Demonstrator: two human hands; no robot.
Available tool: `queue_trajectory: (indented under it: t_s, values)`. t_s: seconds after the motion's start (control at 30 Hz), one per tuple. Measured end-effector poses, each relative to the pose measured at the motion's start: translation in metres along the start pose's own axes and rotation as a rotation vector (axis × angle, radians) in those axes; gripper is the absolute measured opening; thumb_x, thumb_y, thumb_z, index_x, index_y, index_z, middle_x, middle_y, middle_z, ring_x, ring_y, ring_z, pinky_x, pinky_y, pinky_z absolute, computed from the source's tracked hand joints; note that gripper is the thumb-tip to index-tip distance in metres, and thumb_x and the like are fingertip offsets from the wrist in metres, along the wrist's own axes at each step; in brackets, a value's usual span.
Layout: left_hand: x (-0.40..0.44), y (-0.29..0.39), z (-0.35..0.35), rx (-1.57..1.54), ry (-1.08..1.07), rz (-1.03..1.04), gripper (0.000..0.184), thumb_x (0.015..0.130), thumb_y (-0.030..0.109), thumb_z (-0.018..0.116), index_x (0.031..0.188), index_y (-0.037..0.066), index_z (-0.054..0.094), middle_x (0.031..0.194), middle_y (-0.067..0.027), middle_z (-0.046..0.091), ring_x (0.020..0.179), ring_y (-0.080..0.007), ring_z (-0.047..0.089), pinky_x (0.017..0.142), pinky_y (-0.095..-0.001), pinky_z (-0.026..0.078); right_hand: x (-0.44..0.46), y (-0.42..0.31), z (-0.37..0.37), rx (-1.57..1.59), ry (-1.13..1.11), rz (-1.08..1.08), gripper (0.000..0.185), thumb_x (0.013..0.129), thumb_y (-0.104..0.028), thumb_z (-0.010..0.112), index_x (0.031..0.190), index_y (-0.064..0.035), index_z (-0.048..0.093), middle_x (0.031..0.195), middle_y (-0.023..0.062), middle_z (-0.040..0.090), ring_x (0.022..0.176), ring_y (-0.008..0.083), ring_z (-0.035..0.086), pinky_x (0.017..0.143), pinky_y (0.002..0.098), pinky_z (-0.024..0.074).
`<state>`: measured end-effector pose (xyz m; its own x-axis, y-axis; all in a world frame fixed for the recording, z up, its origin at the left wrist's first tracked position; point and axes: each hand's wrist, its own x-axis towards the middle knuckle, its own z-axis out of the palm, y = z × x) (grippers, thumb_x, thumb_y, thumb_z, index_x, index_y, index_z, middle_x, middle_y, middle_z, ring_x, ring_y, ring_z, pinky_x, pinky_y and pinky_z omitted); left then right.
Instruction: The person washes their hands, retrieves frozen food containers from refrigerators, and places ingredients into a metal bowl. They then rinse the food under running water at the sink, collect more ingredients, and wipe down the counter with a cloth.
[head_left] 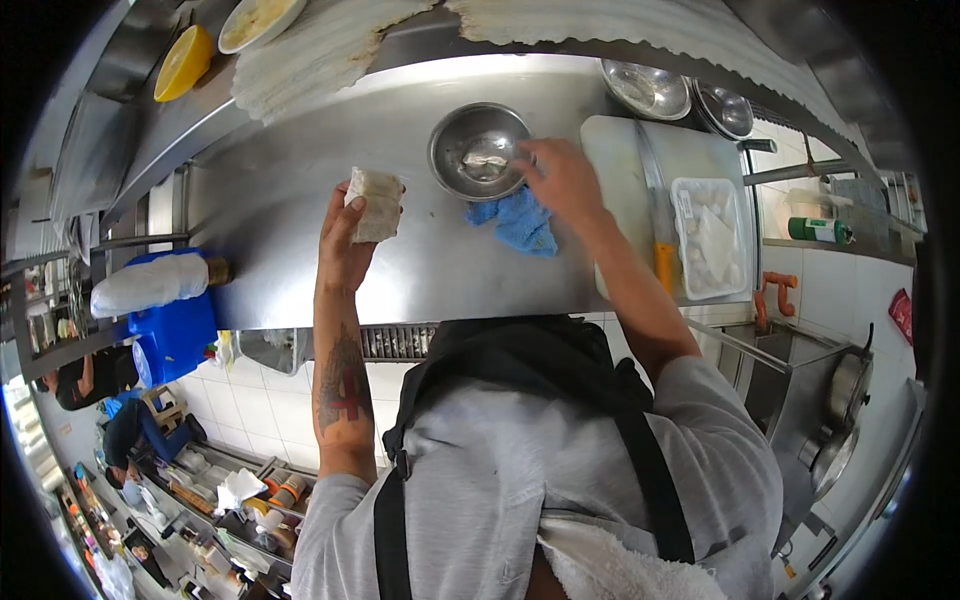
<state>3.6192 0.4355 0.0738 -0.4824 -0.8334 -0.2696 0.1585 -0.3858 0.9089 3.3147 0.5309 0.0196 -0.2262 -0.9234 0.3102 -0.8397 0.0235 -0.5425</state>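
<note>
My left hand (345, 225) grips a pale, whitish rectangular packet (376, 205) above the steel counter (290, 160). On the counter stands a round metal bowl (450, 150) with a small crumpled whitish piece (485, 162) inside. At the bowl's right rim is my right hand (560, 178), its fingers slightly blurred and apart, with nothing seen between them. A crumpled blue cloth (522, 222) lies against the bowl's near side, left of my right wrist.
To the right, a white cutting board (615, 150) bears a long knife (655, 190) with an orange handle and a white plastic tray (708, 240). Metal bowls (648, 90) sit behind it. Half a lemon (184, 63) rests on the upper shelf. People (130, 430) are at far left.
</note>
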Motion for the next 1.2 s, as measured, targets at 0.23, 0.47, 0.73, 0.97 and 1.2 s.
queue_trajectory:
  t_s: [0.23, 0.47, 0.73, 0.97, 1.2]
  values:
    - [0.056, -0.003, 0.037, -0.043, -0.310, -0.316, 0.054, 0.095, 0.041, 0.058, 0.126, -0.003, 0.053, 0.109, -0.0155, 0.064, 0.094, -0.0265, 0.066, 0.074, -0.0354, 0.050, 0.021, -0.022, 0.003, 0.669, -0.194, 0.022, 0.047, 0.082, -0.024, 0.078, 0.122, -0.0030, 0.061, 0.116, 0.0129, 0.067, 0.103, 0.0232, 0.066, 0.086, 0.0352, 0.0540]
    - [0.093, -0.021, 0.064, 0.183, -0.275, -0.201, 0.038, 0.090, 0.019, 0.072, 0.119, -0.002, 0.060, 0.106, -0.0111, 0.067, 0.086, -0.0162, 0.066, 0.068, -0.0267, 0.050, 0.056, -0.007, 0.014, 1.055, -0.424, 0.431, 0.046, 0.084, -0.014, 0.076, 0.123, 0.0013, 0.058, 0.115, 0.0095, 0.066, 0.103, 0.0175, 0.063, 0.082, 0.0305, 0.0537]
    - [0.098, -0.030, 0.077, 0.453, -0.033, 0.119, 0.029, 0.083, 0.021, 0.080, 0.098, -0.002, 0.071, 0.082, -0.0067, 0.070, 0.069, -0.0121, 0.064, 0.061, -0.0267, 0.051, 0.063, -0.015, 0.013, 0.661, -0.155, 0.269, 0.035, 0.083, -0.022, 0.076, 0.107, 0.0015, 0.064, 0.094, 0.0106, 0.071, 0.086, 0.0182, 0.067, 0.080, 0.0320, 0.0527]
    - [0.102, -0.030, 0.061, 0.277, -0.010, -0.016, 0.030, 0.085, 0.022, 0.078, 0.102, -0.002, 0.069, 0.087, -0.0071, 0.069, 0.073, -0.0131, 0.065, 0.064, -0.0273, 0.053, 0.073, -0.007, 0.013, 0.196, -0.269, 0.278, 0.043, 0.084, -0.035, 0.075, 0.105, 0.0013, 0.066, 0.094, 0.0092, 0.072, 0.087, 0.0216, 0.068, 0.082, 0.0360, 0.0531]
    - [0.103, -0.030, 0.062, 0.282, -0.137, -0.042, 0.022, 0.088, 0.019, 0.074, 0.098, 0.001, 0.068, 0.084, -0.0040, 0.067, 0.070, -0.0107, 0.062, 0.064, -0.0254, 0.051, 0.072, -0.015, 0.016, 1.088, -0.450, 0.358, 0.047, 0.079, -0.034, 0.080, 0.111, -0.0025, 0.066, 0.099, 0.0109, 0.071, 0.090, 0.0202, 0.068, 0.083, 0.0344, 0.0537]
